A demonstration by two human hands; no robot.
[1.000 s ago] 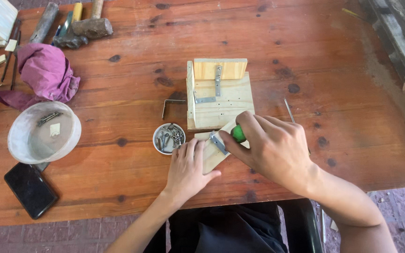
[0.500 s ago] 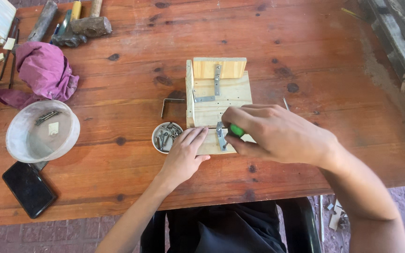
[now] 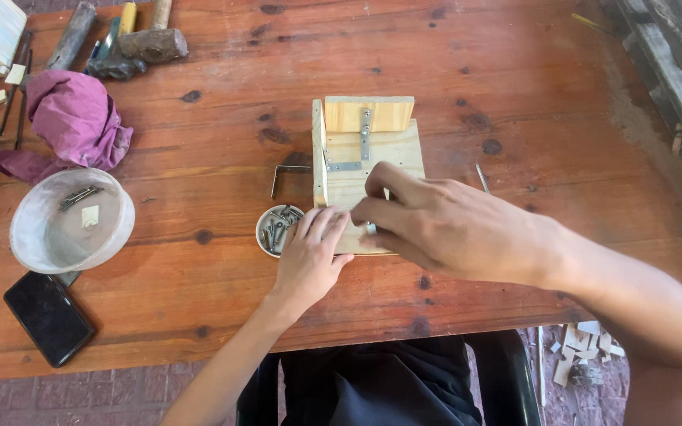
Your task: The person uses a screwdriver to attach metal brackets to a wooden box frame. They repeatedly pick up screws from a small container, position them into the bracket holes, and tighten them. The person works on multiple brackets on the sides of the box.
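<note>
Both hands, left hand flat with loose fingers, right hand pinching something hidden, on one pale wooden box, one small round screw tin left, knotty reddish plank table.

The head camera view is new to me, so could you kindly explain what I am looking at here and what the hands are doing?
The picture comes from a camera worn on a person's head, looking down at their own two bare hands over a reddish wooden table. The left hand presses on the near edge of a small pale wooden assembly that has metal brackets. The right hand pinches something small at that same edge; what it grips is hidden by the fingers. Beside the left hand sits a small round tin of screws. Farther left lie a white bowl, a purple cloth, a black phone and a hammer.
</note>
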